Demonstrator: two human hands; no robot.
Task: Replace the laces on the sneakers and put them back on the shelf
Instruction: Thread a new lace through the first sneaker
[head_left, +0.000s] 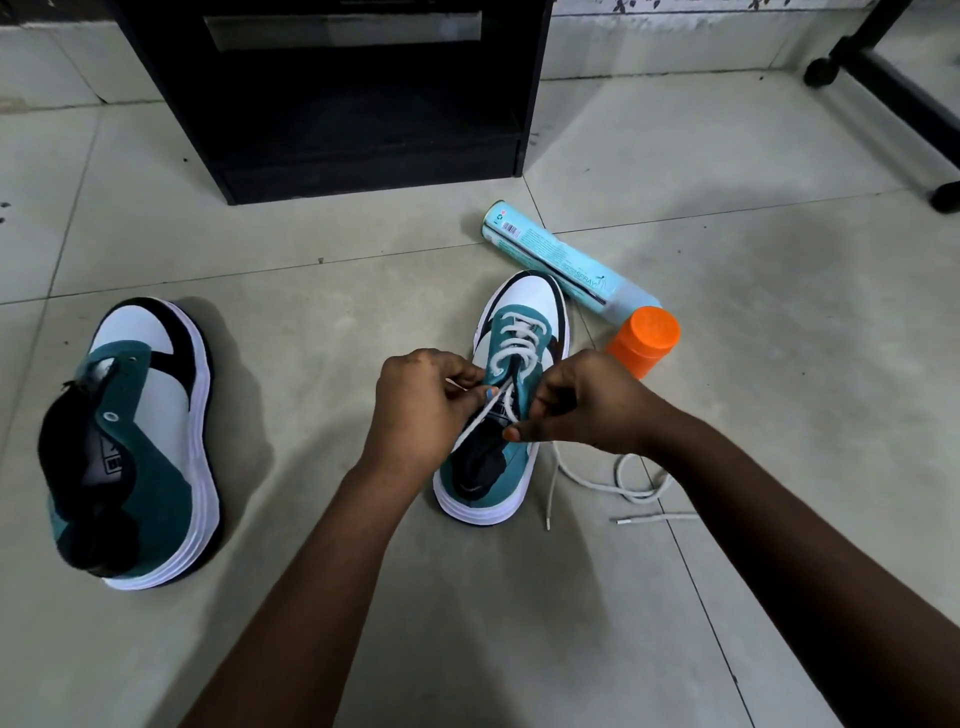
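Setting: A pale tiled floor (727, 571) is shown from above, with a black shelf unit (332, 93) standing at the far side, its lower bay dark and its contents not discernible.

Sneaker in work: A teal, white and black sneaker (506, 415) is set upright on the floor, toe towards the shelf unit. A white lace (519, 338) is crossed through the front eyelets; the upper eyelets are not yet filled.

Left hand (421, 400): The fingers are curled, and one strand of the lace is pinched just beside the tongue.

Right hand (582, 402): The fingers are curled against the sneaker's right eyelet flap; thumb and forefinger appear pressed together on the other strand, though the contact is partly hidden.

Loose lace end (613, 483): It trails in loops on the floor to the right of the sneaker.

Second sneaker (140, 447): It lies well apart to the left, with bare eyelets.

Other objects: A light-blue spray can (561, 260) lies on its side just beyond the toe, and an orange cap (644, 340) is seen at its end.

Step in hand: Lacing of the first sneaker is judged roughly half done.

Next move: A strand tip would need to be guided through the next open eyelet and drawn snug.
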